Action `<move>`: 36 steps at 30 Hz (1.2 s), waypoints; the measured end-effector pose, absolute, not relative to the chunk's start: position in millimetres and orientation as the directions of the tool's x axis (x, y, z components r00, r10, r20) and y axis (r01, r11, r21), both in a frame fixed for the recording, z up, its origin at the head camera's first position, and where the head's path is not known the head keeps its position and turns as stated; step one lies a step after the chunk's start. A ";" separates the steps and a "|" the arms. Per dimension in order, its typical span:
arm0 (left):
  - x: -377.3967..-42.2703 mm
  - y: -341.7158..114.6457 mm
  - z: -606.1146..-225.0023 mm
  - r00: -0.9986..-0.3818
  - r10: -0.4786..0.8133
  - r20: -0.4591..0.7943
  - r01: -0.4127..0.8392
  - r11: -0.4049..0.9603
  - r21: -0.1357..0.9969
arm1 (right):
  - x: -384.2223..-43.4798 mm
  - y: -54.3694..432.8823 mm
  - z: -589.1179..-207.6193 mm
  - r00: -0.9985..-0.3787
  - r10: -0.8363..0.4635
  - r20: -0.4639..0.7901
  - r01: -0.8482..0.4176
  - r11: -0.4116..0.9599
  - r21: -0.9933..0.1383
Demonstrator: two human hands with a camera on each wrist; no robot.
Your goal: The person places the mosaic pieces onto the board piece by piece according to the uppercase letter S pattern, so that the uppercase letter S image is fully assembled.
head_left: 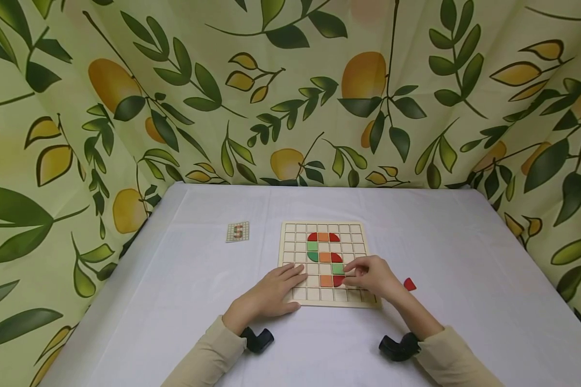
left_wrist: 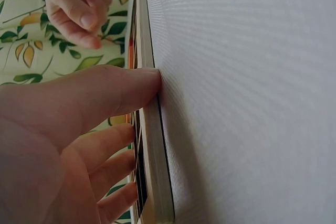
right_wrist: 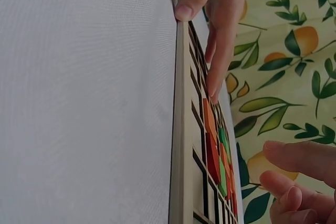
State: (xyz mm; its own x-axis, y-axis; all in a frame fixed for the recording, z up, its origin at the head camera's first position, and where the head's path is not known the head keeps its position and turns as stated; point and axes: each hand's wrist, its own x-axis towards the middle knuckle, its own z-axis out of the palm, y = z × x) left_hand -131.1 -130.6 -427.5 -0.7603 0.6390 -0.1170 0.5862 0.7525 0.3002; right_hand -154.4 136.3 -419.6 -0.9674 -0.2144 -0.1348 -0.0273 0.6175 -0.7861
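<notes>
A wooden grid board (head_left: 310, 302) lies on the white table, with red, green and orange pieces set in its squares in an S shape. My left hand (head_left: 273, 290) rests on its left side, fingers over the squares and thumb (left_wrist: 131, 85) against the near edge. Over the right side is my right hand (head_left: 374, 275), thumb and index finger apart beside a green square (head_left: 337, 268) and a red quarter-round piece (head_left: 338, 281). In the right wrist view its fingers (right_wrist: 294, 161) look raised off the board, and nothing shows between them.
One loose red piece (head_left: 409, 284) lies on the table right of the board, near the right wrist. A small card (head_left: 238, 231) with a gridded S pattern lies to the left. Behind the table (head_left: 198, 215) hangs a leaf-and-fruit patterned curtain (head_left: 290, 129).
</notes>
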 end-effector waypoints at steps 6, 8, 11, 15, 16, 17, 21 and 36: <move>-132.2 -130.2 -430.6 -0.763 0.636 -0.116 0.580 0.753 0.311 | -152.7 144.6 -417.7 -0.973 -0.186 -0.139 -0.010 0.632 -0.775; -133.3 -130.3 -432.8 -0.763 0.635 -0.115 0.580 0.753 0.311 | -152.1 148.1 -417.6 -0.974 -0.182 -0.132 -0.014 0.636 -0.772; -133.8 -130.5 -433.5 -0.764 0.635 -0.115 0.581 0.755 0.304 | -150.6 153.3 -417.4 -0.978 -0.167 -0.126 -0.011 0.641 -0.768; -133.9 -130.6 -433.0 -0.764 0.634 -0.119 0.580 0.755 0.305 | -148.4 158.8 -417.0 -0.983 -0.133 -0.128 0.012 0.648 -0.762; -133.7 -130.7 -432.7 -0.764 0.634 -0.121 0.578 0.756 0.308 | -147.9 160.0 -416.8 -0.984 -0.126 -0.128 0.016 0.650 -0.760; -133.7 -130.7 -432.4 -0.765 0.632 -0.123 0.576 0.756 0.311 | -147.5 161.2 -416.7 -0.984 -0.120 -0.129 0.020 0.651 -0.759; -133.2 -130.2 -431.2 -0.766 0.631 -0.126 0.569 0.756 0.323 | -145.4 167.6 -416.1 -0.986 -0.104 -0.133 0.032 0.658 -0.752; -133.5 -129.3 -431.7 -0.769 0.625 -0.133 0.561 0.761 0.326 | -141.9 200.6 -421.0 -0.988 -0.080 -0.131 0.043 0.675 -0.737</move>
State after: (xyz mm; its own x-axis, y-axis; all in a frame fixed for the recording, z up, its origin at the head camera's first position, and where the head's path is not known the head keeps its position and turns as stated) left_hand -133.5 -129.3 -431.7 -0.7695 0.6246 -0.1333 0.5613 0.7609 0.3257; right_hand -141.9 200.6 -421.0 -0.9882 -0.0803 -0.1307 0.0426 0.6749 -0.7366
